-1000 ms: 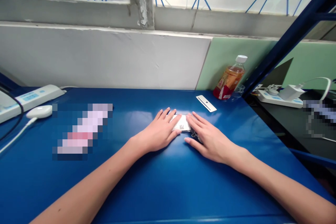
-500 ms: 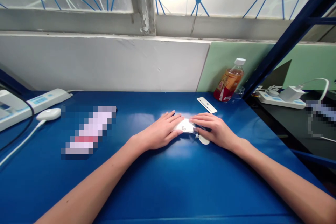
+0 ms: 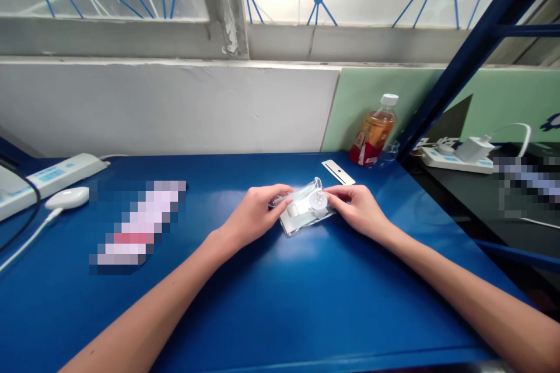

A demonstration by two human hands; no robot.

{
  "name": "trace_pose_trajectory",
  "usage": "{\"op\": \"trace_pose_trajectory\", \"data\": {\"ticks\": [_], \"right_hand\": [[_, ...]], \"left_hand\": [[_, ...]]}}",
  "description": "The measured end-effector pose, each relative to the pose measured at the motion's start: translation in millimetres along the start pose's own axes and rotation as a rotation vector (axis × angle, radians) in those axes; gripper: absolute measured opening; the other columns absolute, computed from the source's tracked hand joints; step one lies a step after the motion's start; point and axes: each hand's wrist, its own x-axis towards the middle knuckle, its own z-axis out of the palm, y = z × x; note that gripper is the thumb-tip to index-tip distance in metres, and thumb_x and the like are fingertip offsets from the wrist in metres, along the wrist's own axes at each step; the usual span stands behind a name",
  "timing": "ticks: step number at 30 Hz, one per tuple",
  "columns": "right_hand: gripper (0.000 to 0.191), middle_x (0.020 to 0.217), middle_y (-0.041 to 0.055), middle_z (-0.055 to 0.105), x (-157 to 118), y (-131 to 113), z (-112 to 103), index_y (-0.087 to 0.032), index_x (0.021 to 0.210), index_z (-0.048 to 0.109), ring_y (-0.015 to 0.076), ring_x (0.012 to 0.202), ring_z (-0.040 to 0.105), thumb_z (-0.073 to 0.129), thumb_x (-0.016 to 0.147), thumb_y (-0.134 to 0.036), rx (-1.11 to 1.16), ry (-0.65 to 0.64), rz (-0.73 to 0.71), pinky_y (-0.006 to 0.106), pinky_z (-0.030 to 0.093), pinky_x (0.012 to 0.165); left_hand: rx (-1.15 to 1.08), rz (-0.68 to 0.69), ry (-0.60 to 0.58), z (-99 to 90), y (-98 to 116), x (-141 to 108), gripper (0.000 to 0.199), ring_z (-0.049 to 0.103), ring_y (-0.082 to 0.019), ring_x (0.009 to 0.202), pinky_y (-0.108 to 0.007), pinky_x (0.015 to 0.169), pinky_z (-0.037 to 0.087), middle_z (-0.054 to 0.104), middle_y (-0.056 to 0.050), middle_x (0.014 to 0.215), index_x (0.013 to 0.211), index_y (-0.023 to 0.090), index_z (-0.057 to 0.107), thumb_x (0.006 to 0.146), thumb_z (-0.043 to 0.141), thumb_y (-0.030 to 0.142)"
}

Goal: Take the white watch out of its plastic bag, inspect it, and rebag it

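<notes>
Clear packet [image 3: 294,222] on blue table [image 3: 280,309], between both hands, tilted, upper part raised. Left hand [image 3: 258,210] pinches packet's left side between thumb and fingers; packet lies just off to right of palm. Right hand [image 3: 361,207] half-curled, fingertips at packet's right edge, right beside round tag [image 3: 318,200]; cannot tell whether grip is on packet or tag. Bead chain [image 3: 318,182] above tag. White strip [image 3: 339,172] lies beyond right hand, near bottle [image 3: 373,135].
</notes>
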Motion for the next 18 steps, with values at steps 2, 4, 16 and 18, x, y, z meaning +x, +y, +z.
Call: {"op": "trace_pose_trajectory", "data": {"ticks": [2, 4, 16, 18], "right_hand": [[0.027, 0.084, 0.005, 0.079, 0.3, 3.1, 1.6, -0.018, 0.093, 0.079, 0.0248, 0.075, 0.073, 0.057, 0.091, -0.033, -0.057, 0.019, 0.022, 0.031, 0.055, 0.062], [0.025, 0.084, 0.0051, 0.079, -0.1, 5.1, 3.4, -0.018, 0.091, 0.078, 0.0239, 0.074, 0.072, 0.056, 0.091, -0.032, -0.123, 0.038, -0.008, 0.032, 0.055, 0.063], [0.024, 0.107, 0.0104, 0.073, -4.2, 7.8, 0.1, -0.021, 0.108, 0.07, 0.0277, 0.102, 0.066, 0.056, 0.093, -0.033, -0.395, 0.037, -0.336, 0.044, 0.055, 0.09], [0.032, 0.117, 0.0114, 0.071, -4.8, 6.4, 0.2, -0.02, 0.121, 0.066, 0.0292, 0.111, 0.063, 0.054, 0.094, -0.033, -0.432, -0.008, -0.383, 0.048, 0.051, 0.097]], "left_hand": [[0.13, 0.071, -0.07, 1.6, -3.1, -1.9, 0.032, 0.065, -0.023, 0.11, -0.035, 0.093, 0.052, 0.068, -0.008, 0.123, 0.124, 0.018, 0.062, 0.097, 0.053, 0.033], [0.26, 0.132, -0.149, 2.7, -2.9, -4.5, 0.05, 0.053, -0.028, 0.127, -0.041, 0.104, 0.045, 0.058, -0.013, 0.138, 0.136, 0.015, 0.053, 0.094, 0.059, 0.041], [0.509, 0.056, -0.375, 2.6, -5.5, -10.9, 0.073, 0.018, -0.035, 0.148, -0.052, 0.115, 0.027, 0.027, -0.018, 0.158, 0.153, 0.014, 0.029, 0.098, 0.038, 0.061], [0.563, 0.056, -0.321, 9.2, 1.0, -11.8, 0.074, 0.023, -0.036, 0.147, -0.051, 0.115, 0.028, 0.035, -0.021, 0.154, 0.149, 0.006, 0.036, 0.098, 0.038, 0.06]]}}
